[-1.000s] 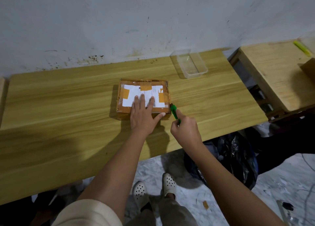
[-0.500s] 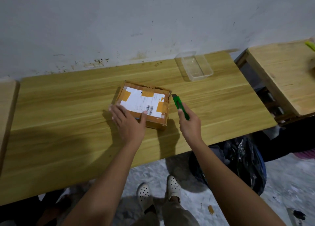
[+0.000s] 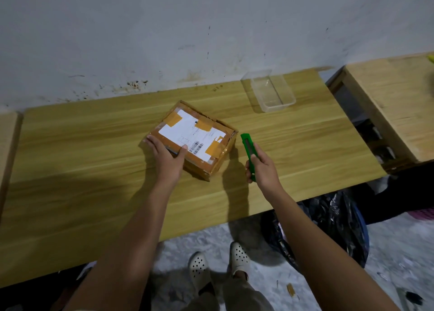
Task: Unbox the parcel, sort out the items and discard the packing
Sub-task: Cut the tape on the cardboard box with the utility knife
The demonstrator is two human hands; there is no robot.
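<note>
The taped cardboard parcel (image 3: pixel 191 139) lies skewed near the middle of the tabletop (image 3: pixel 70 169), white label up. The left hand (image 3: pixel 167 157) grips its near-left corner, fingers spread over the edge, thumb on top. Just right of the parcel, the right hand (image 3: pixel 264 167) holds a green utility knife (image 3: pixel 248 149), fingers wrapped around it. A clear plastic tray (image 3: pixel 270 92) sits toward the far-right corner.

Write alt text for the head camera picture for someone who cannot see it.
A left hand grips the near corner of a taped cardboard parcel on a wooden table, while the right hand holds a green utility knife beside it.
</note>
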